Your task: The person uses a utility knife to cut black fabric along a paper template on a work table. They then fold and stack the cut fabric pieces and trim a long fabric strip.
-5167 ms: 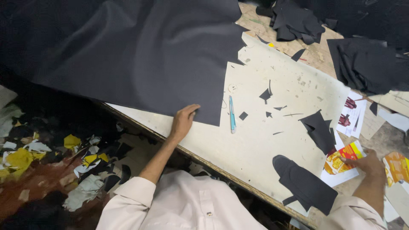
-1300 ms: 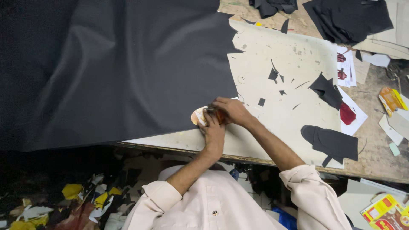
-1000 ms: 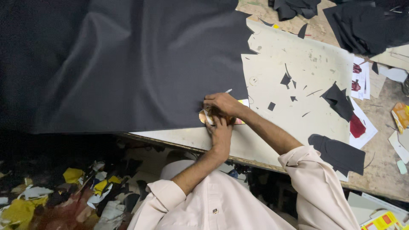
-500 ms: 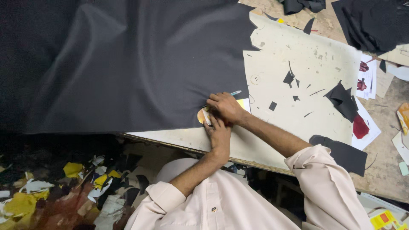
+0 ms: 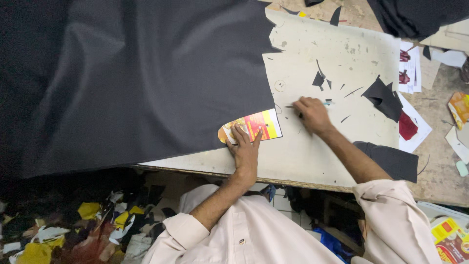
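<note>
A large black sheet point(image 5: 137, 73) covers the left of the pale cutting board point(image 5: 342, 44). At the sheet's lower right corner lies a colourful printed card template point(image 5: 251, 126), rounded at its left end. My left hand point(image 5: 245, 151) presses flat on the card's lower edge, fingers spread. My right hand point(image 5: 312, 113) lies to the right on the bare board, fingers closed around a thin light-blue pen point(image 5: 326, 103) that points to the right.
Small black offcuts point(image 5: 383, 95) lie scattered on the board. A dark red piece point(image 5: 406, 126) rests on white paper at the right, with more black material point(image 5: 415, 14) at the top right. Coloured scraps point(image 5: 88, 230) litter the floor below the table edge.
Both hands were together at the card on the sheet's edge. Now my right hand has moved right onto the bare board to the pen, and my left hand stays on the card.
</note>
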